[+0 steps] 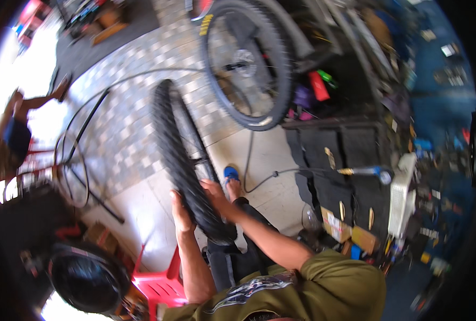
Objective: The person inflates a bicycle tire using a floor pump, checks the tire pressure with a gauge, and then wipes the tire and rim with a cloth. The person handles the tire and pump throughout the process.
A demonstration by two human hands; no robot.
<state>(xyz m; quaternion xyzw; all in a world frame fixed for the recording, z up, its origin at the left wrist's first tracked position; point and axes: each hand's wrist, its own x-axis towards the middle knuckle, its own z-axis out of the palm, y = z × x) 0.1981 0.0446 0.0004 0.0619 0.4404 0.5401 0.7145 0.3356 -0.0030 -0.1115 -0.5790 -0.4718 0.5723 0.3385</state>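
A bicycle wheel (182, 142) with a black knobbly tyre stands on edge in front of me, its near end over my legs. Against the tyre's left side rests my left hand (181, 213), thumb and fingers pressed to the rubber. On the other side my right hand (216, 199) grips the tyre and rim close to the near end. Between them the two hands hold the wheel; some fingertips are hidden behind it, and motion blurs the picture a little. The wheel's spokes and hub show only as a thin slice.
A second bicycle wheel (281, 80) with a disc rotor stands farther off, beside a metal frame. Right of me is a black-topped bench (323, 144) with an air hose gun (363, 171) on it. A red plastic chair (160, 286) stands at lower left. Another person (13, 134) sits at far left.
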